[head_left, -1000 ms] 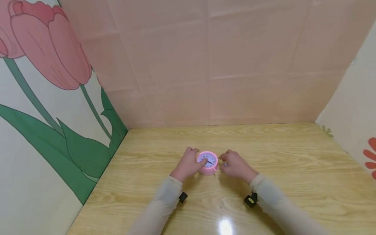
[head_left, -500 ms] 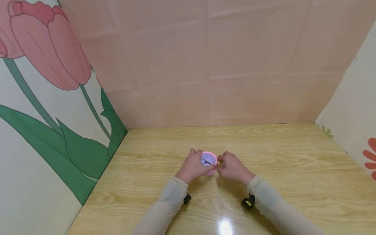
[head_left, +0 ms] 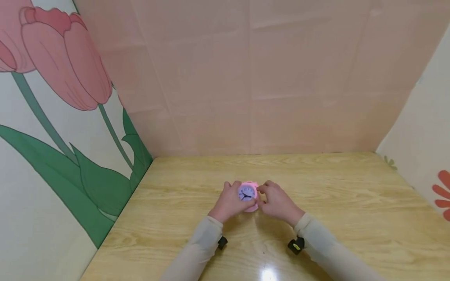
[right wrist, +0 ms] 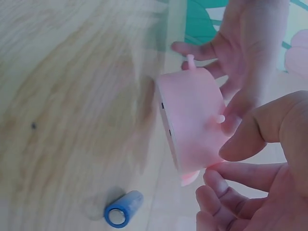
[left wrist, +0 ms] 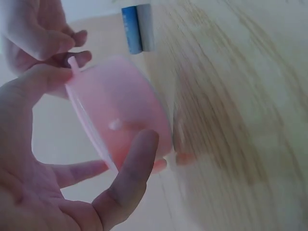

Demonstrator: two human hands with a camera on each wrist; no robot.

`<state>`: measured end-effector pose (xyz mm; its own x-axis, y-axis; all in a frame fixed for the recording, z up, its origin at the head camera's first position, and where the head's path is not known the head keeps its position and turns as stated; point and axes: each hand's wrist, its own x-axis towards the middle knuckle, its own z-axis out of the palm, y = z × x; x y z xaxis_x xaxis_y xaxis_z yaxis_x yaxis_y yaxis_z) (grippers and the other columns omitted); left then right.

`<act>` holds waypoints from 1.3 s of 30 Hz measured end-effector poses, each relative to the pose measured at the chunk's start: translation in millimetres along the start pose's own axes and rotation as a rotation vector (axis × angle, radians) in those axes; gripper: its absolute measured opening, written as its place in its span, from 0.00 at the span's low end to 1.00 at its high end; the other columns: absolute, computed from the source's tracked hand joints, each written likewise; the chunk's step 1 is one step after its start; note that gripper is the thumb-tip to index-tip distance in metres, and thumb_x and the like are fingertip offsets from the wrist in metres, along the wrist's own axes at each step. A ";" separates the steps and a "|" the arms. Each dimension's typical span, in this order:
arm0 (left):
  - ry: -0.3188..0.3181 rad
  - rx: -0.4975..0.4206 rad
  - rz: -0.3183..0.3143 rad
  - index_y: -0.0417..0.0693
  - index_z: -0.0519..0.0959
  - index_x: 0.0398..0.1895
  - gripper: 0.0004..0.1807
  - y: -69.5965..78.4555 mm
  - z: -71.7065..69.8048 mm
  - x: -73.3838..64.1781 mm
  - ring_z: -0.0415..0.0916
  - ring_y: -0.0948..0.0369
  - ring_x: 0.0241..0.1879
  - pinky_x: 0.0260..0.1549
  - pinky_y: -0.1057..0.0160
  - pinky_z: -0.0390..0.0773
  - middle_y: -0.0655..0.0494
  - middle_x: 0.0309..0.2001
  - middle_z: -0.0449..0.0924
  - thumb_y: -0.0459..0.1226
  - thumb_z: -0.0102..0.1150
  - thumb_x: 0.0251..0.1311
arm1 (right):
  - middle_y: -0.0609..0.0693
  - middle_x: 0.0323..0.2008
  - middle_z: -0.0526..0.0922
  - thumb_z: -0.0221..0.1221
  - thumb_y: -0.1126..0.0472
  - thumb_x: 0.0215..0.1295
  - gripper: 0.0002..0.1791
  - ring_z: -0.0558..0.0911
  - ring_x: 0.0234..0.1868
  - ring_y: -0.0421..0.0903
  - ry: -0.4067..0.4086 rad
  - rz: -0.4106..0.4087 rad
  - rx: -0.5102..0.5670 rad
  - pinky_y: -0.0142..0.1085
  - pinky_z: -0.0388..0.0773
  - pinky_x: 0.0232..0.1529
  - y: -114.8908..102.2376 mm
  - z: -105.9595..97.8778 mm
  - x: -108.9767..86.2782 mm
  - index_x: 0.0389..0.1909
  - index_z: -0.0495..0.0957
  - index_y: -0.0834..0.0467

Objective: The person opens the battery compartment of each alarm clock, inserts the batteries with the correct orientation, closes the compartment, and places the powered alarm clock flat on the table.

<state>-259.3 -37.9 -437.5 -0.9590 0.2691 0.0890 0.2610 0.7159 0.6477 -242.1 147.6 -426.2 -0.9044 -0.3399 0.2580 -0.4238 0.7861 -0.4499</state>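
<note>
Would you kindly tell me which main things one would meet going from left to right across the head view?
Painted pink tulip, left hand, pink clock, right hand, red flower.

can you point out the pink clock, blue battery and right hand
Pink clock [head_left: 247, 192]: head view, on its dial
Blue battery [right wrist: 125, 206]: right wrist view, on its side
Right hand [head_left: 278, 200]: head view, on its back

Left hand [right wrist: 240, 67] grips pink clock [right wrist: 192, 115]; right hand [right wrist: 284, 202] pinches its edge. Blue battery [right wrist: 123, 208] rests on table [right wrist: 72, 134], apart from clock.
</note>
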 end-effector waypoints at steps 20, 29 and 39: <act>-0.125 -0.456 -0.077 0.48 0.62 0.68 0.35 -30.4 -4.5 4.8 0.82 0.52 0.25 0.23 0.56 0.86 0.45 0.42 0.78 0.51 0.64 0.64 | 0.47 0.31 0.82 0.69 0.60 0.60 0.23 0.77 0.27 0.41 -0.109 0.121 0.270 0.33 0.76 0.25 2.7 3.9 5.9 0.54 0.78 0.64; -0.181 -0.416 -0.100 0.50 0.63 0.62 0.32 -29.6 -8.3 8.9 0.77 0.54 0.32 0.18 0.64 0.78 0.46 0.46 0.77 0.53 0.62 0.63 | 0.44 0.28 0.81 0.70 0.60 0.61 0.14 0.76 0.30 0.42 -0.091 0.123 0.271 0.33 0.77 0.28 2.4 7.2 9.9 0.46 0.83 0.59; -0.076 -0.263 0.025 0.45 0.71 0.62 0.30 -23.3 -10.6 10.7 0.77 0.55 0.45 0.38 0.62 0.82 0.47 0.54 0.75 0.52 0.63 0.64 | 0.42 0.23 0.80 0.70 0.61 0.60 0.08 0.75 0.24 0.40 -0.075 0.107 0.268 0.31 0.75 0.22 -1.1 8.9 7.3 0.39 0.85 0.56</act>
<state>-276.8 -58.5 -443.6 -0.9389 0.3393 0.0571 0.2374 0.5186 0.8214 -248.7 139.7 -431.4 -0.9415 -0.3074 0.1379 -0.3151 0.6587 -0.6832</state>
